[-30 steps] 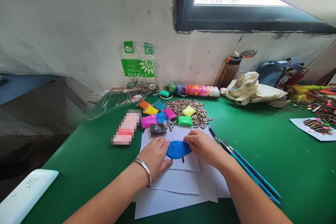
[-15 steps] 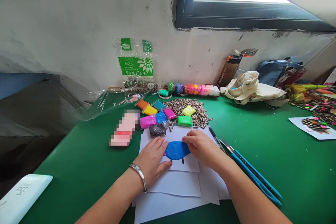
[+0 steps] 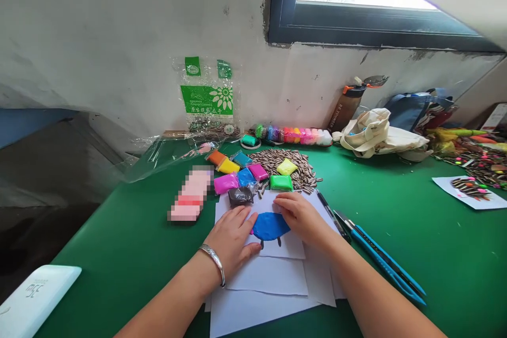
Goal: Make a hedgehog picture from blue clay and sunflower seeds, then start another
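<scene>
A flat oval of blue modelling clay (image 3: 271, 226) lies on a white sheet of paper (image 3: 283, 251), with two short dark legs below it and a bit of pink at its left end. My left hand (image 3: 234, 235) rests on the paper, fingers stretched and spread, its fingertips against the clay's left end. Over the right end bends my right hand (image 3: 303, 217), fingers curled together at the upper edge. Whatever is between those fingertips is hidden. Just beyond the left fingers sits a packet of black clay (image 3: 240, 196).
Coloured clay packets (image 3: 226, 183) lie beside a heap of striped sunflower seeds (image 3: 303, 169). A pen (image 3: 331, 214) and a blue cutter knife (image 3: 386, 261) are right of the paper. Further off stand a brown bottle (image 3: 345, 108) and a cloth bag (image 3: 372, 132).
The whole view has shifted slightly. My right fingers have moved a little along the clay's upper right edge; my left hand keeps its place at the left end.
</scene>
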Demonstrator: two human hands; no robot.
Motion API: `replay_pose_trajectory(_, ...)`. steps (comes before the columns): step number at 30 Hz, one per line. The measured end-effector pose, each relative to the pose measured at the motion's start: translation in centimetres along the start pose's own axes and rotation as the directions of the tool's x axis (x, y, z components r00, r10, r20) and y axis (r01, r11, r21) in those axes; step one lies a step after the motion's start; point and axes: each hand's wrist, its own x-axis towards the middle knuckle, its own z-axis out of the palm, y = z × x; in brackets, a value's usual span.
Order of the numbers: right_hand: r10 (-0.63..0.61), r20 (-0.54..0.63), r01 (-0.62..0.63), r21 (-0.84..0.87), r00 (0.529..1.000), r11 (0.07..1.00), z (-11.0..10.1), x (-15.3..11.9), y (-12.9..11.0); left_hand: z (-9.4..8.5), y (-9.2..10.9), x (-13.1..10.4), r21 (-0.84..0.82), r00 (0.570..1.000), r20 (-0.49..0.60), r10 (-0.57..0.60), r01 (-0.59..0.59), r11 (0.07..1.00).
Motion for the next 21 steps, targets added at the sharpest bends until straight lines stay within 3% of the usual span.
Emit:
replay_pose_trajectory(8, -0.058, 0.183, 0.075, -0.089, 0.981, 0.993, -0.1, 1.9, -3.2, 0.6, -0.8, 0.0, -0.056, 0.998, -0.059, -0.032, 0.028, 0.998)
replay_pose_trajectory(16, 0.150, 0.092, -0.124, -0.246, 0.984, 0.961, 1.8, 5.2, -2.6, 1.3, -1.6, 0.3, -0.066, 0.991, -0.107, -0.084, 0.077, 0.995)
replay_pose_trajectory(21, 0.139, 0.083, -0.106, -0.322, 0.987, 0.941, 2.8, 5.6, -2.5, 1.4, -1.7, 0.4, -0.073, 0.990, -0.125, -0.067, 0.058, 0.996)
